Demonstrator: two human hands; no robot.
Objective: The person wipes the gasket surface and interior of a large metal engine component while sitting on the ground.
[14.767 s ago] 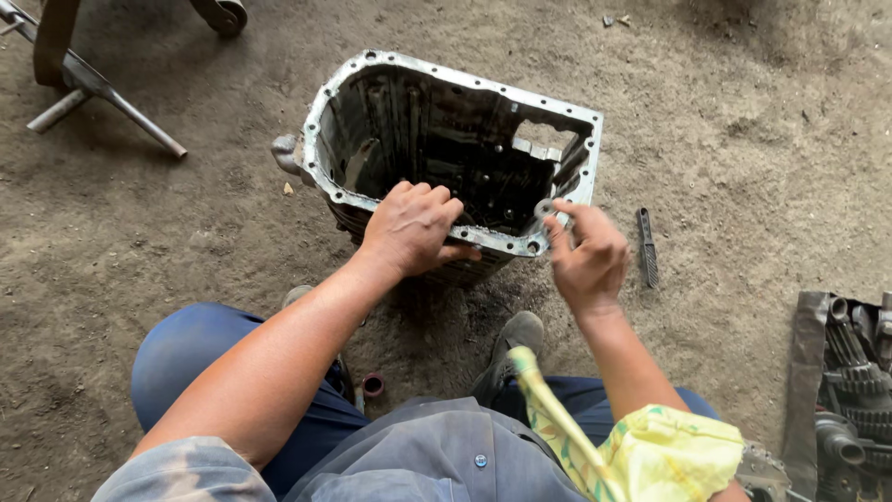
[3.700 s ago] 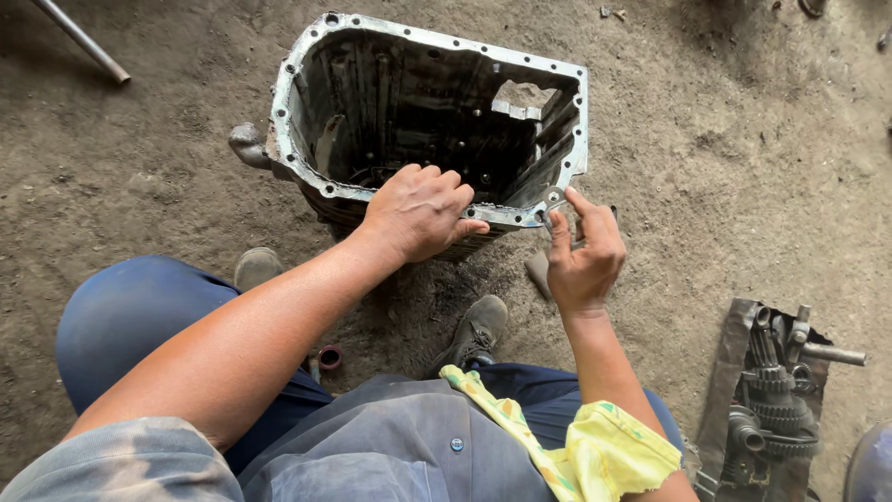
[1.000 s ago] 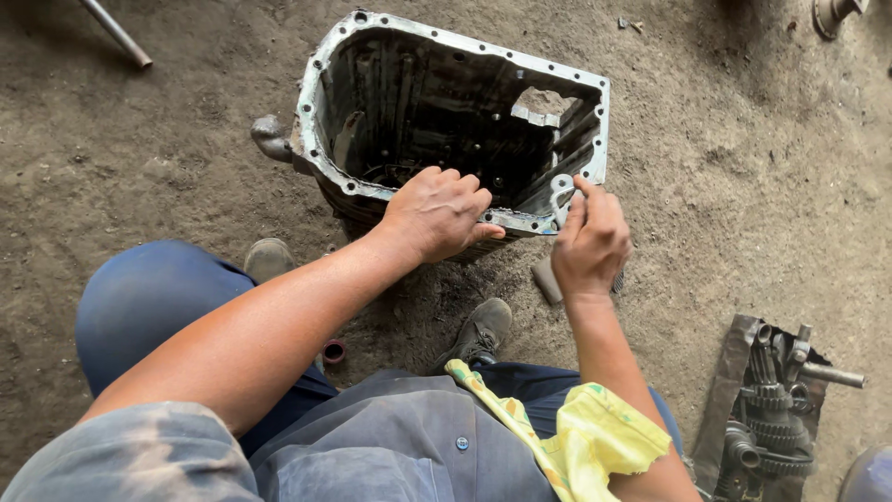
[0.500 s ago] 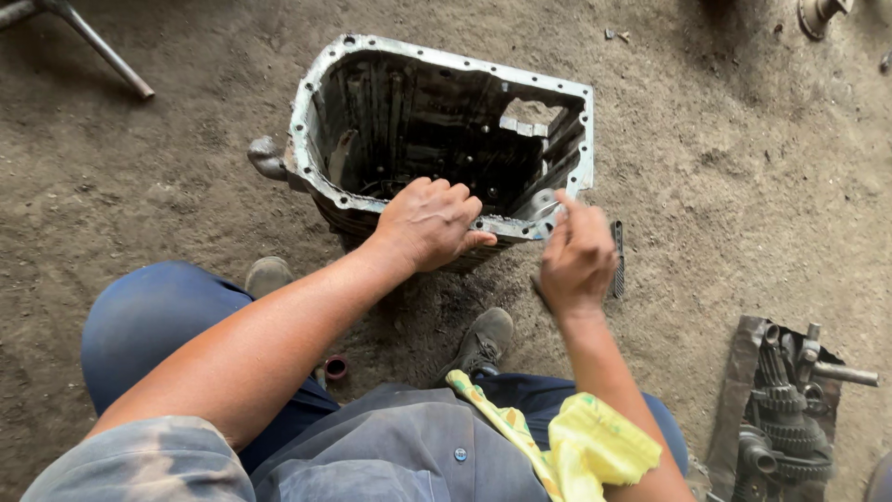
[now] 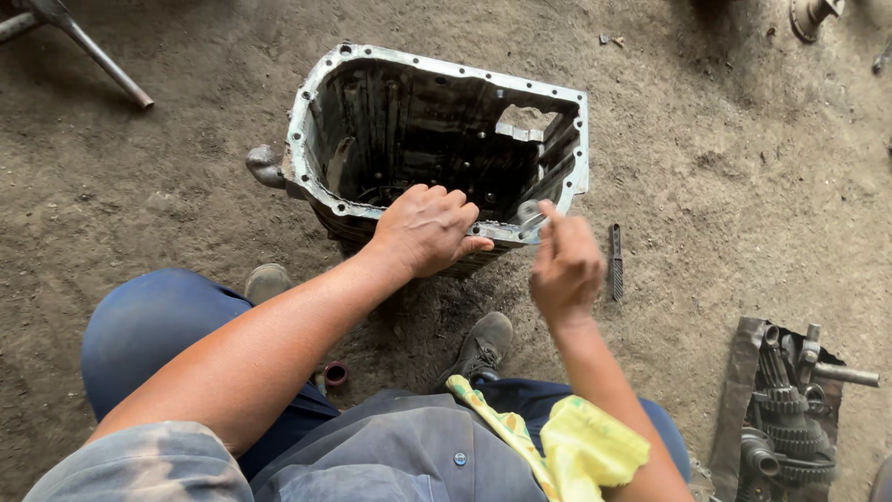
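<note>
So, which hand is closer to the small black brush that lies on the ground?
Right. The right hand is just left of the black brush, at the housing's near corner. The left hand rests farther left on the near rim.

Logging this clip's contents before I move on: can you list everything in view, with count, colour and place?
metal housing: 1, grey rim, dark inside, open side up on the dirt floor, centre.
small metal tool: 1, silvery, blurred, at the housing's near right corner, in the right hand's grip.
file-like tool: 1, dark, on the dirt right of the housing.
gear parts: several, grey, on a dark sheet at lower right.
metal rod: 1, grey, upper left.
small ring: 1, reddish, on the dirt by the left knee.
cloth: 1, yellow, patterned, at the person's waist.
shoes: 2, grey, under the housing's near side.
left hand: resting on the housing's near rim.
right hand: pinching the small tool.
</note>
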